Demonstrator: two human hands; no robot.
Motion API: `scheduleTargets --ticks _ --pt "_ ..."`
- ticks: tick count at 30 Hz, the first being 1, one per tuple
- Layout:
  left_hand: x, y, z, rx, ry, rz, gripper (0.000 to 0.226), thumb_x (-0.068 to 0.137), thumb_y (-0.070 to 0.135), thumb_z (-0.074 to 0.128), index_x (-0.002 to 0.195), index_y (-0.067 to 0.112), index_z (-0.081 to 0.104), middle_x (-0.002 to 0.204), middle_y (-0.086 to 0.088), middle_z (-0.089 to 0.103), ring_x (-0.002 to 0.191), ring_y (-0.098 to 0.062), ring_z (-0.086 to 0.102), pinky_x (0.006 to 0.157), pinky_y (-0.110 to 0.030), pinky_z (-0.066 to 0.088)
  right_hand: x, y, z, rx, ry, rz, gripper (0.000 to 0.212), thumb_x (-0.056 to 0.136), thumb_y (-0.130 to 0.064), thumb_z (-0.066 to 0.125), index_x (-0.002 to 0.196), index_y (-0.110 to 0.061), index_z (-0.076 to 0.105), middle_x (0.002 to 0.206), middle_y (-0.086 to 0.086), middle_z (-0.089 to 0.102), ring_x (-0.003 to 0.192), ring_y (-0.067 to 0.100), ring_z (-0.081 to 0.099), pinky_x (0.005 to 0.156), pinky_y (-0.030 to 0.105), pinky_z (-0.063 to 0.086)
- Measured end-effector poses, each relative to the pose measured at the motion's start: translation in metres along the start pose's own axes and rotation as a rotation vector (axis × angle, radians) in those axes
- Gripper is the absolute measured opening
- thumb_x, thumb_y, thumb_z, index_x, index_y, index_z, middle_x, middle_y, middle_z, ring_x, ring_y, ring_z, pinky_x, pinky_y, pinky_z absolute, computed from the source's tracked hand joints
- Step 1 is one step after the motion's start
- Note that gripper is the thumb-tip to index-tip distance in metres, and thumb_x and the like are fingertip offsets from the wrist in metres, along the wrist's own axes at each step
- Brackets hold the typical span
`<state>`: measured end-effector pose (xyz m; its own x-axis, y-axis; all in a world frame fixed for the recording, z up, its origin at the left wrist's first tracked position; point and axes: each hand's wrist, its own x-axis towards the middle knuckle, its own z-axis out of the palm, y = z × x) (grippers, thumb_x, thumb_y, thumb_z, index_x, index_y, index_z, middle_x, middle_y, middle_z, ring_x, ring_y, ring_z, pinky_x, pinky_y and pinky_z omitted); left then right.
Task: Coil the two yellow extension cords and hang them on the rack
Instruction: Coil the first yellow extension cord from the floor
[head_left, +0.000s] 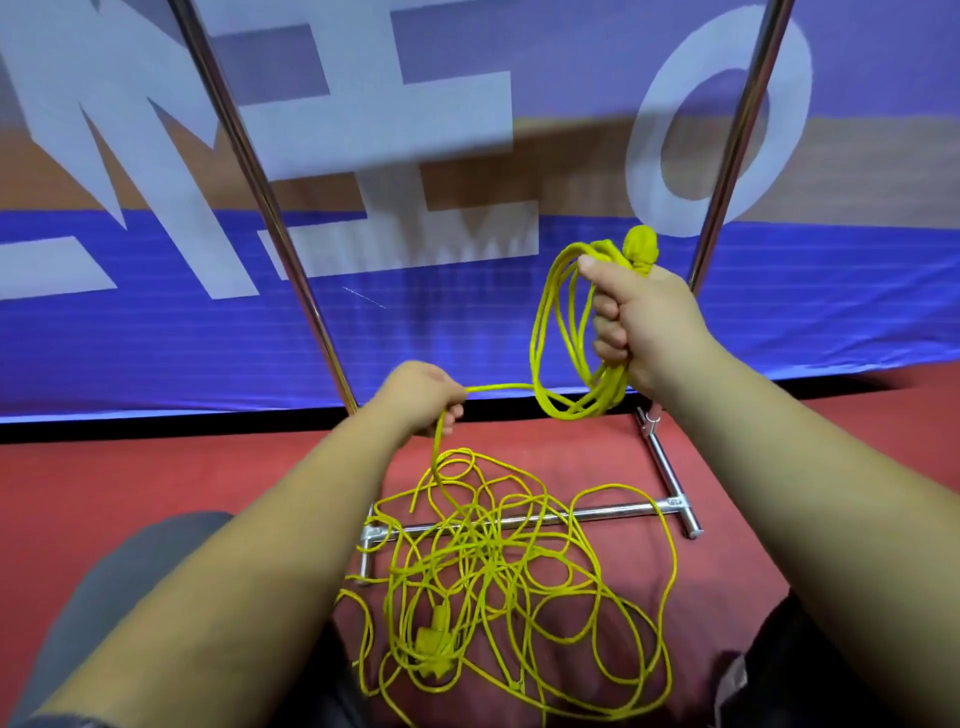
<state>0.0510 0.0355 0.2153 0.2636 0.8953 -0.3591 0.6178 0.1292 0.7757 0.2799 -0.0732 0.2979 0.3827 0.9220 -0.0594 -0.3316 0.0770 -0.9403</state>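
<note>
A yellow cord (566, 358) is hanging in several loops from the right hand (639, 322), its plug (641, 247) sticking up. One strand is running through the left hand (421, 397) down to a loose tangle (498, 561) lying across the rack (571, 514)'s base bar on the red floor (156, 478).

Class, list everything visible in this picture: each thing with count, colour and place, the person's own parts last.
floor: one, red, underfoot
rack: one, silver metal, two uprights and base bars, ahead
banner: one, blue with white letters, behind the rack
cord coil: one, yellow, held up at right, plug end on top
cord tangle: one heap, yellow, on the floor over the rack's base; number of cords unclear
plug: one, yellow, in the tangle's lower left
legs: two, grey and dark trousers, bottom corners
left hand: one, grips the strand between coil and tangle
right hand: one, grips the cord coil
</note>
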Motion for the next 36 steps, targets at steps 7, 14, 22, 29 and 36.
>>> scheduleTargets --ticks 7,14,22,29,36 --pt "-0.038 0.052 -0.036 -0.577 -0.085 -0.097 0.019 0.099 0.009 0.065 0.11 -0.006 0.062 0.086 -0.016 0.074 0.062 -0.012 0.07 0.061 -0.035 0.064 -0.008 0.014 0.015 -0.335 -0.016 -0.059 0.04 0.097 -0.03 0.075 0.069 -0.017 0.049 0.054 0.003 0.041 0.038 0.019 0.032 0.043 0.022 0.028" --pt "-0.053 0.042 -0.044 -0.304 -0.339 0.008 0.038 0.099 -0.007 0.052 0.133 0.01 0.05 0.126 0.002 0.074 0.105 -0.026 0.076 0.096 -0.047 0.052 -0.016 0.034 0.03 -0.572 -0.117 -0.125 0.035 0.096 -0.03 0.076 0.063 -0.031 0.063 0.057 0.004 0.048 0.044 0.02 0.039 0.045 0.028 0.034" --pt "-0.044 0.024 -0.038 -0.028 -0.16 -0.036 0.015 0.105 0.006 0.051 0.096 0.01 0.063 0.085 -0.006 0.078 0.079 -0.024 0.075 0.065 -0.028 0.053 -0.011 0.058 0.027 -0.754 -0.134 -0.134 0.035 0.094 -0.035 0.076 0.062 -0.035 0.061 0.049 -0.009 0.051 0.044 0.009 0.045 0.06 0.03 0.037" --pt "-0.043 0.021 -0.034 -0.019 -0.09 -0.104 0.02 0.11 0.021 0.048 0.101 0.006 0.057 0.075 -0.009 0.067 0.075 -0.03 0.073 0.065 -0.039 0.06 -0.009 0.066 0.021 -0.806 -0.139 -0.118 0.037 0.083 -0.055 0.072 0.066 -0.027 0.055 0.053 -0.004 0.052 0.051 0.019 0.047 0.061 0.04 0.041" --pt "-0.043 0.034 -0.029 -0.756 -0.073 -0.183 0.01 0.105 0.005 0.055 0.106 -0.005 0.053 0.086 -0.018 0.063 0.059 -0.019 0.073 0.055 -0.035 0.063 -0.015 0.072 0.022 -0.938 -0.226 -0.152 0.026 0.098 -0.042 0.072 0.087 -0.02 0.063 0.067 -0.006 0.074 0.051 0.006 0.055 0.059 0.03 0.044"
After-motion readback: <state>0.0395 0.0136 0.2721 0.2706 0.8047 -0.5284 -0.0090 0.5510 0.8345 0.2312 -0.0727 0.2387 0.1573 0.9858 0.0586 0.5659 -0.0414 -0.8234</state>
